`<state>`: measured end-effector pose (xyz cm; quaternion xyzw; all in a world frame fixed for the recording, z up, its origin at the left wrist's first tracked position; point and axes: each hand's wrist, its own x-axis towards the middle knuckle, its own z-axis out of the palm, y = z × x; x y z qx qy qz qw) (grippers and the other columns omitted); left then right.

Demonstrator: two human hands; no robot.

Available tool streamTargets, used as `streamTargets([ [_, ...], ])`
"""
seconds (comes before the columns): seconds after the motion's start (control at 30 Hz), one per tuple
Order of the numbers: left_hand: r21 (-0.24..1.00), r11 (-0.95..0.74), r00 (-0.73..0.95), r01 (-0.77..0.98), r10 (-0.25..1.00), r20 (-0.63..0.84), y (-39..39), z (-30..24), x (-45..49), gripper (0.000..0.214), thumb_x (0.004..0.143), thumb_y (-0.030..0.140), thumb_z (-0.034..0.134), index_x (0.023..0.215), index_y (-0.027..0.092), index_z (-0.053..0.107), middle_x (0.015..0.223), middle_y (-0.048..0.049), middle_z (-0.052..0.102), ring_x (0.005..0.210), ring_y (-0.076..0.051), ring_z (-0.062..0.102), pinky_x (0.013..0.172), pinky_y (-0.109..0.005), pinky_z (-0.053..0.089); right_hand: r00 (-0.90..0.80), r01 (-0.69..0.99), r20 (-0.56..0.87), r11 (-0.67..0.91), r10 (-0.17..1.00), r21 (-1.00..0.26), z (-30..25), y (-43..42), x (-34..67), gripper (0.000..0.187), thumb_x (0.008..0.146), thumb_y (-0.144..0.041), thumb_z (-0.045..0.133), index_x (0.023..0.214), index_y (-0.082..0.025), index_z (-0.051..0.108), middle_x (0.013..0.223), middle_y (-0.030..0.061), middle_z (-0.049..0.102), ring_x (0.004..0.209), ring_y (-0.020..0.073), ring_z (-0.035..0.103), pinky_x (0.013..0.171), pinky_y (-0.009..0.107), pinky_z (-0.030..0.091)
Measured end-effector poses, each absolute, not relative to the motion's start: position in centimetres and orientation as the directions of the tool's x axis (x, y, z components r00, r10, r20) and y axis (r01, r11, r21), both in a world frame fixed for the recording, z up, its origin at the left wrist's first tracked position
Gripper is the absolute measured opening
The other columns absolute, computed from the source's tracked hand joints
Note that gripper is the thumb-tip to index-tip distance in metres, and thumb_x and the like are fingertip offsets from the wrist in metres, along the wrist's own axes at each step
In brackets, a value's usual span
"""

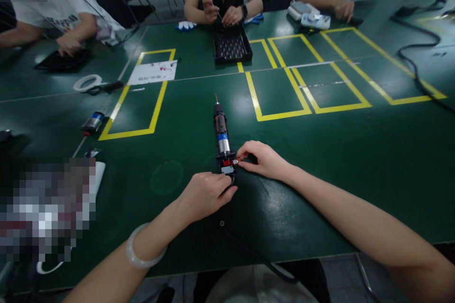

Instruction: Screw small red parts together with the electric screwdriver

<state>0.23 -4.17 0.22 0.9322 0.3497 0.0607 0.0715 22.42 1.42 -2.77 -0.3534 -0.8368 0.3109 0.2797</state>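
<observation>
Lying flat mid-table, the black electric screwdriver with a blue band and silver collar (222, 135) points its bit away from the person. Left hand (206, 194) curls closed round its cable end, right hand (263, 159) pinches a small red part (227, 162) at its base. Container-wise: a black gridded plastic tray (232, 46) across the green table (355, 161), tiny pieces inside, too small to identify. White tape ring (87, 82) and white paper sheet (153, 72) sit well left

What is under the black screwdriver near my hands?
Only the green table shows under the screwdriver. The left hand covers its rear end, so that part is hidden.
</observation>
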Motion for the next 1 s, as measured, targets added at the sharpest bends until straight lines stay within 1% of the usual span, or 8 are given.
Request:
streamTargets([
  [0.17,0.258,-0.711,0.732,0.654,0.680,0.020,-3.8,0.8,-0.4,0.034,0.097,0.038,0.043,0.072,0.017,0.055,0.065,-0.0002,0.061,0.055,-0.013,0.055,0.053,-0.027,0.034,-0.605,0.387,0.262,0.565,0.752,-0.728,-2.9,1.3,22.2,0.006,0.085,-0.019,0.066,0.090,-0.017,0.062,0.083,0.0029,0.064,0.079,0.0160,0.059,0.073,0.028,0.045],
  [0.27,0.313,-0.569,0.574,0.761,0.815,0.087,-3.3,1.1,-1.0,0.034,0.098,0.038,0.041,0.075,0.017,0.054,0.067,-0.0002,0.059,0.059,-0.014,0.055,0.056,-0.027,0.038,-0.615,0.369,0.265,0.568,0.743,-0.736,-2.8,1.1,22.0,0.008,0.084,-0.016,0.065,0.092,-0.016,0.064,0.084,0.0033,0.065,0.079,0.0161,0.059,0.074,0.028,0.046],
  [0.37,0.368,-0.394,0.359,0.843,0.919,0.163,-2.6,1.0,-1.3,0.029,0.098,0.037,0.039,0.103,0.016,0.059,0.102,-0.0069,0.064,0.089,-0.018,0.063,0.075,-0.030,0.048,-0.614,0.354,0.253,0.548,0.747,-0.758,-2.5,1.0,21.9,0.013,0.082,-0.011,0.064,0.094,-0.016,0.065,0.086,0.0042,0.067,0.080,0.0163,0.061,0.075,0.029,0.048],
  [0.43,0.398,-0.352,0.320,0.847,0.936,0.148,-2.2,0.7,-1.4,0.040,0.097,0.041,0.042,0.128,0.018,0.051,0.132,-0.0109,0.055,0.118,-0.024,0.056,0.093,-0.036,0.048,-0.615,0.349,0.247,0.540,0.749,-0.766,-2.4,0.8,21.8,0.016,0.082,-0.010,0.064,0.097,-0.015,0.066,0.088,0.0052,0.068,0.082,0.0168,0.062,0.077,0.029,0.049],
  [0.53,0.408,-0.353,0.364,0.842,0.930,0.052,-1.9,0.1,-1.3,0.060,0.094,0.052,0.047,0.146,0.023,0.038,0.153,-0.0118,0.036,0.138,-0.029,0.039,0.108,-0.046,0.039,-0.626,0.343,0.242,0.541,0.741,-0.768,-2.3,0.6,21.6,0.021,0.084,-0.011,0.062,0.104,-0.015,0.067,0.094,0.0074,0.070,0.086,0.0181,0.063,0.079,0.031,0.050],
  [0.73,0.362,-0.354,0.387,0.863,0.922,-0.021,-1.7,-0.4,-0.6,0.066,0.087,0.057,0.056,0.146,0.029,0.043,0.159,-0.0130,0.024,0.136,-0.037,0.040,0.106,-0.054,0.039,-0.635,0.341,0.237,0.542,0.735,-0.768,-2.0,0.0,21.1,0.025,0.086,-0.013,0.059,0.110,-0.015,0.067,0.103,0.0090,0.072,0.093,0.0201,0.065,0.086,0.035,0.051],
  [0.87,0.350,-0.353,0.377,0.867,0.926,0.002,-1.4,-0.5,-0.2,0.061,0.085,0.053,0.060,0.141,0.030,0.049,0.159,-0.0128,0.024,0.134,-0.037,0.043,0.103,-0.053,0.041,-0.626,0.342,0.242,0.540,0.741,-0.769,-1.7,-0.2,21.0,0.030,0.085,-0.013,0.059,0.114,-0.016,0.063,0.105,0.0078,0.071,0.092,0.0193,0.066,0.085,0.034,0.051],
  [1.0,0.343,-0.346,0.355,0.873,0.934,0.038,-1.2,-0.5,0.0,0.049,0.084,0.040,0.062,0.131,0.027,0.058,0.156,-0.0119,0.030,0.135,-0.035,0.042,0.105,-0.050,0.041,-0.664,0.315,0.236,0.552,0.709,-0.772,-1.7,-0.3,21.2,0.038,0.085,-0.016,0.060,0.122,-0.017,0.057,0.108,0.0074,0.070,0.096,0.0199,0.065,0.088,0.035,0.050],
])
